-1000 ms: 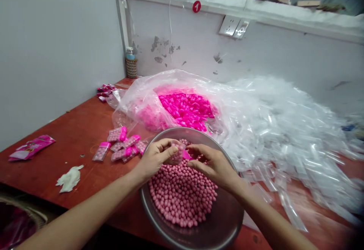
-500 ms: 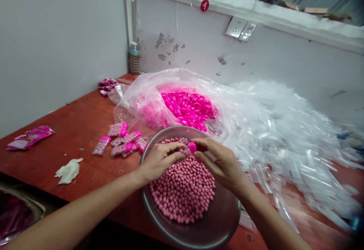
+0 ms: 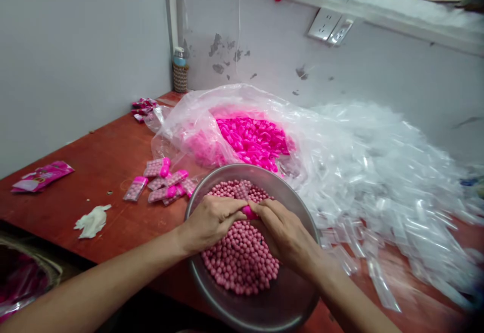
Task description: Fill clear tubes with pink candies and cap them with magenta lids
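Both hands meet over a metal bowl (image 3: 291, 292) that holds a heap of pink beads (image 3: 242, 262). Between them is a small clear container with a bright pink cap (image 3: 248, 212), its clear part pointing away over the beads. My left hand (image 3: 214, 222) pinches the cap's left side with thumb and fingers. On the other side, my right hand (image 3: 282, 227) has its fingers closed on the cap too. Several filled containers with pink caps (image 3: 162, 194) lie on the table left of the bowl.
Behind the bowl, an open plastic bag (image 3: 181, 116) holds many pink caps (image 3: 253, 144). Clear empty containers (image 3: 378, 171) pile up at the right. Pink packets (image 3: 43, 176) and a crumpled white scrap (image 3: 92, 221) lie on the red table (image 3: 109, 166) at left.
The hands have come closer together and slightly lower, now both pressed against the pink cap. The container's clear part now shows beyond the cap. The view has shifted a little.
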Demonstrator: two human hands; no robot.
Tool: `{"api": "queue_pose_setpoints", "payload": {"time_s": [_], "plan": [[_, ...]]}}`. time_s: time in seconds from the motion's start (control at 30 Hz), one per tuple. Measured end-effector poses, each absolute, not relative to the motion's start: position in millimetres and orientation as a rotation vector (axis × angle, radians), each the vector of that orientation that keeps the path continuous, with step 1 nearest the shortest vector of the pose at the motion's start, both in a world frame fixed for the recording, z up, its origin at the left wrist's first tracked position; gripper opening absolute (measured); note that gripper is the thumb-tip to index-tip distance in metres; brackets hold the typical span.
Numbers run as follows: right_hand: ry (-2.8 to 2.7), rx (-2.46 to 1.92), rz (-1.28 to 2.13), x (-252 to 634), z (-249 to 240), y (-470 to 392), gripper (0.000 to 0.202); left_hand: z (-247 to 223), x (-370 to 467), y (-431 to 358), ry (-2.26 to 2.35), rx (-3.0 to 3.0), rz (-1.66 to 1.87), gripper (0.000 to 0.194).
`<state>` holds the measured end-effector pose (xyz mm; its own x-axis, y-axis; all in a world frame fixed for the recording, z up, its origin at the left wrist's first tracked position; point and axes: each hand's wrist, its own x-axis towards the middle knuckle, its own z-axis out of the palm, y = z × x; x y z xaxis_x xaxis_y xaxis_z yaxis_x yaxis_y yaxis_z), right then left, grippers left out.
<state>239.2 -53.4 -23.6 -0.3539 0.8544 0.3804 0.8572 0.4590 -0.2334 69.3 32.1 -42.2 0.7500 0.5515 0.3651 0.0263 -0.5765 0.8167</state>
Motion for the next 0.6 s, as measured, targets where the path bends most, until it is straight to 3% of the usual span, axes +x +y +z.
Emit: {"api": "queue_pose_setpoints", "payload": {"time_s": [0.1, 0.3, 0.47, 0.6], "plan": [[-2.046, -1.416, 0.223, 241, -22, -50, 0.025, -39, 71, 35, 0.466, 1.875, 0.786, 0.026], [-1.105, -1.258, 1.047, 252, -23, -55, 0.034, -36, 74, 42, 0.541, 1.383, 0.731, 0.030], [-0.859, -1.242, 1.181, 256, -28, -51, 0.027, -38, 74, 38, 0.467, 1.585, 0.756, 0.024], [-0.886, -1.245, 1.412, 250, -21, -40, 0.035, -38, 72, 34, 0.454, 1.751, 0.820, 0.022]]}}
